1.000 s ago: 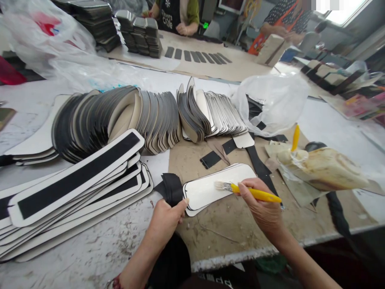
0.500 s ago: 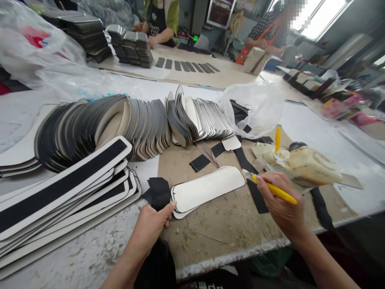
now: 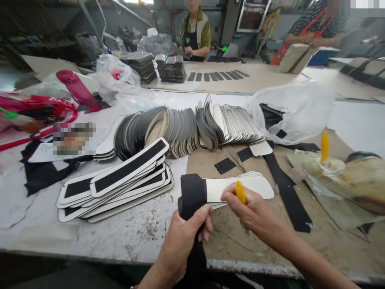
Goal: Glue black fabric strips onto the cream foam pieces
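My left hand [image 3: 188,228] is closed round a black strip [image 3: 193,192], whose upper part covers the left end of a white rounded panel [image 3: 252,185]. Its lower end hangs over the table's front edge. Above the panel's middle, my right hand [image 3: 255,208] grips a yellow-handled brush [image 3: 240,192]; the bristles are out of sight. More white panels lie beneath the top one, slightly fanned out. To the left rests a pile of long white panels with black strips [image 3: 129,168] on them.
Curved panels [image 3: 180,130] stand in a row behind my hands. A plastic bag [image 3: 300,108] with black pieces lies at the right, near a stained, plastic-covered container [image 3: 355,176] beside another yellow handle [image 3: 325,146]. Black scraps [image 3: 225,165] lie nearby. Two people stand across the table.
My left hand has gone from pinching the panel's edge to holding the black strip, drawn over its left end. My right hand has moved left over the panel with the brush. The view has turned left.
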The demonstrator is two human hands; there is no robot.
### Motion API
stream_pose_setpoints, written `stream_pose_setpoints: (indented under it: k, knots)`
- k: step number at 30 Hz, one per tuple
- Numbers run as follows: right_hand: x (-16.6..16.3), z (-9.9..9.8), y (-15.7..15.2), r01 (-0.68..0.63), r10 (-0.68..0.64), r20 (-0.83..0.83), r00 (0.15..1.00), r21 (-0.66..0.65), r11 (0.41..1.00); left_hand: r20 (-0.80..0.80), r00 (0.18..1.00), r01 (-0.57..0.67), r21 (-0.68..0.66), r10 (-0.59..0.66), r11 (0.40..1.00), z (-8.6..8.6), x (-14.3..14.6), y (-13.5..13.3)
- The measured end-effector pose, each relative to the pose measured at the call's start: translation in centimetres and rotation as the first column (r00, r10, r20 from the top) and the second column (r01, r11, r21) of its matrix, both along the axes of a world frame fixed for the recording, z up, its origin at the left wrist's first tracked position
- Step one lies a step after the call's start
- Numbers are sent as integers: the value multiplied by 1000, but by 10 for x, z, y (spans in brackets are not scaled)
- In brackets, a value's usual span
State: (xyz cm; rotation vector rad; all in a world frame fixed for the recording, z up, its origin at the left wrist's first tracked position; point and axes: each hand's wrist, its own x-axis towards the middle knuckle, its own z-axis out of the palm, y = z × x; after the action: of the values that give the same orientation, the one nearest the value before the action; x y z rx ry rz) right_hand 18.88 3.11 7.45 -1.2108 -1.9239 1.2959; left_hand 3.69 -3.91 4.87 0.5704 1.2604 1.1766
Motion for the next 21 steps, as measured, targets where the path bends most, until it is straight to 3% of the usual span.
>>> stream_pose_setpoints:
  k: [3,5,10,15,18,21]
  knots:
    - [-26,-9,-8,-95,-2,-246,969,-383,919,15,1000,25,23,-25,999,-3,10,-5]
    - [-30,-16,-15,-47,-121,-304,945,-492,869,-11,1000,27,23,-27,999,-7,13,-7]
    - [-17,-28,-24,246,-410,-287,866,-470,848,-27,995,93,-24,-93,995,-23,17,-16]
    - [-4,-18,-13,348,-582,-395,710,-522,779,92,984,159,-80,-151,984,-39,17,-31]
    - [20,-7,2,340,-519,-324,791,-472,814,109,990,98,-138,-83,986,-43,2,-36]
    - [44,3,20,241,-268,-45,962,-315,918,-28,1000,-6,-158,1,987,-43,-20,-29]
